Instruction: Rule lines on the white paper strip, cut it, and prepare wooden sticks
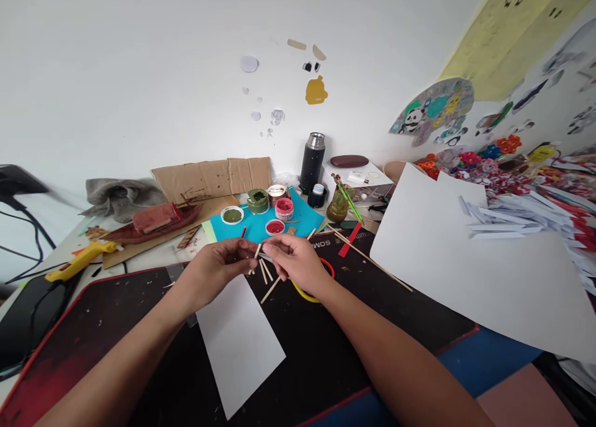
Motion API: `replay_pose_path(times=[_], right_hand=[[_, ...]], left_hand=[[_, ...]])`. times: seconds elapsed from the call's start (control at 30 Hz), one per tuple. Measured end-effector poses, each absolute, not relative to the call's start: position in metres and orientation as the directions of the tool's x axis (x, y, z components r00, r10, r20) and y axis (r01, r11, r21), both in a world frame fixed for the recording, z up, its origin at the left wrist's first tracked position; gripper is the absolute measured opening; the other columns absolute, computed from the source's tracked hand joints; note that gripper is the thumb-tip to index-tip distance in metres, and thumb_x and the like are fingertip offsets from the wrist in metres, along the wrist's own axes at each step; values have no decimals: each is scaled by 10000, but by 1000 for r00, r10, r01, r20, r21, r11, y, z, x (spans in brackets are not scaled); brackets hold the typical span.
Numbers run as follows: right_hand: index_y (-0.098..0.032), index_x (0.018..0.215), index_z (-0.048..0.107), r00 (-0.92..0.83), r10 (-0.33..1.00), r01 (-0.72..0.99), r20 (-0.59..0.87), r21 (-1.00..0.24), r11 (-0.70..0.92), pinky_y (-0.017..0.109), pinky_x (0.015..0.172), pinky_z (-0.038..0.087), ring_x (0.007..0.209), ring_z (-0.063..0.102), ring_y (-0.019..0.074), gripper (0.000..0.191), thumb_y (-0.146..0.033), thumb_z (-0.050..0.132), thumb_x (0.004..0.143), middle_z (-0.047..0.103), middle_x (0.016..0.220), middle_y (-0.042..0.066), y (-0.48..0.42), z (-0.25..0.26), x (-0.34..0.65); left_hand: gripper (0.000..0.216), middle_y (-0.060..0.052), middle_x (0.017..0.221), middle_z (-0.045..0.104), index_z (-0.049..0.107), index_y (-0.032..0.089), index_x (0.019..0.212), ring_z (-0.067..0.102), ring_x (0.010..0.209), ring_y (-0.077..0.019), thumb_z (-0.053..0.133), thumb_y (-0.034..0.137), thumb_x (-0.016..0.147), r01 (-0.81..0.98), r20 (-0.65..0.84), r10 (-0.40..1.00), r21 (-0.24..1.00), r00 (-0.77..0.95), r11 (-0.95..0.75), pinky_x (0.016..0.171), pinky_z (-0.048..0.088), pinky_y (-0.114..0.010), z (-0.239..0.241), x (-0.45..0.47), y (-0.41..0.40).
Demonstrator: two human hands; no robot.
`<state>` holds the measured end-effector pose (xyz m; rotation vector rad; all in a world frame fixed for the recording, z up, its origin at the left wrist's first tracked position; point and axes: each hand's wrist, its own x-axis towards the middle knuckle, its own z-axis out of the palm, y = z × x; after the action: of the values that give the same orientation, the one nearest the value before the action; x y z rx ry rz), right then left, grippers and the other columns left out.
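Over the dark desk mat, a short thin wooden stick [257, 251] stands tilted between my two hands. My left hand [216, 272] pinches it between thumb and fingers. My right hand [295, 262] is closed too, its fingertips meeting at the stick's upper end. Several more short sticks [264, 272] lie on the mat just beneath my fingers, and a longer stick [270, 290] slants past them. Scissors with a yellow and red handle [307, 295] lie partly hidden under my right hand. A white sheet of paper [239, 346] rests below my left hand.
Open paint jars [257, 202] stand on blue paper [251, 231] behind my hands. Further left are a model boat [149, 222] and a yellow glue gun [81, 259]. A black flask [311, 163], a brush jar [338, 206] and a large white sheet [433, 253] occupy the right.
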<state>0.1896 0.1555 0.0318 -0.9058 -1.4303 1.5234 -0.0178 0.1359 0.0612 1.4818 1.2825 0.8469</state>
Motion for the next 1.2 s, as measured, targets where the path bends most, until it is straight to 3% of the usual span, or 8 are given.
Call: replay_pose_path(times=[0.4,0.7,1.03,1.2], right_hand=[[-197,950,700,-365,929,-134,58,-991,9,232,433,370,419,459,85,298,-478,784,895,543,570,-86,155,26,187],[-193,917,689,-279,960,-241,0,-968,-70,225,398,354,417,426,71,381,-528,840,815,526,605,-90,159,29,189],[-199,880,669,-308,951,-254,8,-964,-74,224,382,309,418,434,63,461,-617,846,802,549,655,-73,157,29,188],[-195,870,671,-316,949,-267,10,-960,-78,223,380,314,418,422,57,476,-617,873,781,550,670,-73,156,32,187]], left_hand=[[406,28,727,707,692,244,1030,682,720,-198,861,483,749,282,-53,973,959,225,-13,709,547,-338,60,-11,131],[553,-43,798,775,729,221,815,729,768,-233,900,723,660,238,22,999,971,49,-33,779,626,-401,73,-26,139],[527,-22,769,764,715,236,763,681,700,-195,896,725,684,297,126,989,950,-79,-98,655,594,-327,84,-30,135],[566,-59,849,809,756,227,822,753,816,-258,863,768,695,333,113,993,938,-32,-96,772,632,-399,76,-25,133]])
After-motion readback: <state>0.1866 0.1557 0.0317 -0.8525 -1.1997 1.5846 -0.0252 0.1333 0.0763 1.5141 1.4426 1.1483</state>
